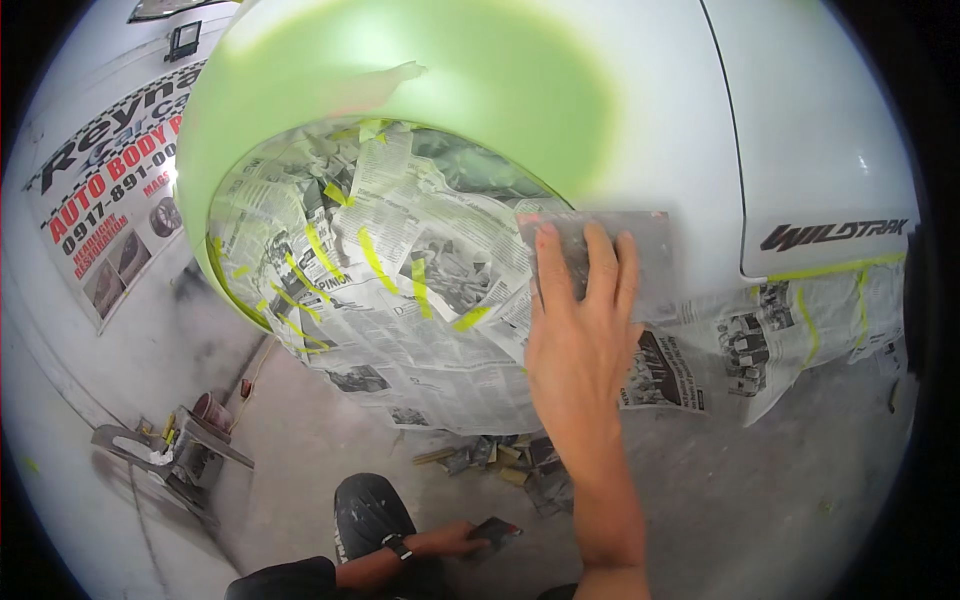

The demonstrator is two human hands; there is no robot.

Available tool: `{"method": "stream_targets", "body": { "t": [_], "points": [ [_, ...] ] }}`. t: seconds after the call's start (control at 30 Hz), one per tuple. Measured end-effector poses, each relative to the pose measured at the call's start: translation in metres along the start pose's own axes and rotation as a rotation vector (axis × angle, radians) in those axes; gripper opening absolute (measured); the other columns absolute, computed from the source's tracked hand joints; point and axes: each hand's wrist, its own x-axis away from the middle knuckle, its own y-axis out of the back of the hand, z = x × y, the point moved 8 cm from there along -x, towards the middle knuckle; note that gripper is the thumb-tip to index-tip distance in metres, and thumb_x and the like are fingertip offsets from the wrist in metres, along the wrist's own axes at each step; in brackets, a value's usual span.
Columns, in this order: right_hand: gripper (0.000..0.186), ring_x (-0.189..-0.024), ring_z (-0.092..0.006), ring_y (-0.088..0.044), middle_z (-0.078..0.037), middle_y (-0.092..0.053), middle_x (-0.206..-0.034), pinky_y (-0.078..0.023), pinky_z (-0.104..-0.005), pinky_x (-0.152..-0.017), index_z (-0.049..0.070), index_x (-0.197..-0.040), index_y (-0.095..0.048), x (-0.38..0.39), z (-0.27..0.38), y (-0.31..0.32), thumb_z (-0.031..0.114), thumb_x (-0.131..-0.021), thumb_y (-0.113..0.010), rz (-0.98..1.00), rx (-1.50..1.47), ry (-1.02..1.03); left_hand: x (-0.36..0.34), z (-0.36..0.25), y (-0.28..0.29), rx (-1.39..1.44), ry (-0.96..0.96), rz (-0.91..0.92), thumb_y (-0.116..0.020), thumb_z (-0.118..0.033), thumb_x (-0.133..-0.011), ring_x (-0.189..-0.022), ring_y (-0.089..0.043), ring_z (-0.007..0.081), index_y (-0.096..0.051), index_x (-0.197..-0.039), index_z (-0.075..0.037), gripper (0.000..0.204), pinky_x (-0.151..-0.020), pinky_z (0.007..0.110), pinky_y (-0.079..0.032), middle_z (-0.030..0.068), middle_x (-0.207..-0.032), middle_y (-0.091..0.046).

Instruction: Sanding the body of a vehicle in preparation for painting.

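Note:
My right hand [580,320] presses a grey rectangular sheet of sandpaper [650,245] against a white car body panel [680,120], its fingers laid over the sheet. The sheet lies at the rear lower edge of the wheel arch. Low in the view, my left hand [455,540], with a watch on its wrist, grips a small dark flat piece [496,532] with a reddish corner. A light green patch [480,80] surrounds the arch. Newspaper [400,340] covers the wheel opening, with strips of yellow-green tape [376,260] across it.
On the floor below the newspaper lies a pile of dark and tan scraps [500,460]. At the left stand a grey plastic chair [190,465] and a small reddish container [212,410]. A printed banner [120,200] hangs on the wall. My dark-clad knee [370,510] is near the bottom.

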Motion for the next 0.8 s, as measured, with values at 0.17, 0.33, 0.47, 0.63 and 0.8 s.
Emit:
{"method": "stream_targets", "body": {
  "t": [0.17,0.33,0.47,0.63,0.8],
  "points": [
    [0.047,-0.133,-0.0452,-0.038,-0.017,-0.043,-0.138,-0.049,-0.0599,-0.076,0.015,-0.132,-0.055,0.002,0.0,-0.002,0.007,-0.086,-0.058,0.002,-0.023,0.002,0.001,0.002,-0.004,-0.055,0.009,0.006,-0.055,-0.047,-0.097,-0.064,-0.061,0.0157,-0.066,-0.092,0.003,0.052,-0.064,0.034,-0.049,0.0073,-0.069,-0.064],
    [0.049,-0.133,-0.045,-0.038,-0.017,-0.042,-0.139,-0.049,-0.0601,-0.077,0.015,-0.132,-0.055,0.004,0.003,-0.006,0.005,-0.084,-0.058,0.037,-0.038,0.0,0.003,-0.01,-0.004,-0.044,-0.067,-0.044,-0.054,-0.048,-0.097,-0.063,-0.061,0.0187,-0.066,-0.094,0.004,0.054,-0.063,0.036,-0.048,0.0089,-0.069,-0.064],
    [0.05,-0.133,-0.0454,-0.037,-0.017,-0.042,-0.139,-0.049,-0.0592,-0.076,0.014,-0.132,-0.055,0.0,-0.002,0.001,0.004,-0.083,-0.059,0.018,0.008,-0.004,0.002,-0.006,-0.009,-0.077,-0.067,-0.019,-0.052,-0.05,-0.097,-0.065,-0.06,0.02,-0.066,-0.097,0.006,0.057,-0.065,0.037,-0.048,0.0113,-0.072,-0.065],
    [0.051,-0.132,-0.0457,-0.038,-0.017,-0.043,-0.138,-0.049,-0.0578,-0.074,0.014,-0.133,-0.055,-0.004,0.002,0.002,0.003,-0.083,-0.059,0.023,0.03,0.029,0.008,-0.019,-0.004,-0.006,-0.105,-0.019,-0.052,-0.05,-0.097,-0.068,-0.059,0.0197,-0.065,-0.098,0.007,0.058,-0.067,0.037,-0.048,0.0122,-0.073,-0.064],
    [0.047,-0.13,-0.042,-0.042,-0.015,-0.046,-0.138,-0.046,-0.055,-0.087,0.018,-0.131,-0.059,-0.025,0.024,-0.009,0.009,-0.085,-0.065,0.003,0.029,0.152,0.026,-0.054,0.018,0.125,-0.129,-0.009,-0.051,-0.046,-0.098,-0.064,-0.057,0.0193,-0.064,-0.09,0.003,0.051,-0.064,0.038,-0.046,0.0104,-0.069,-0.062]
  ]
}}
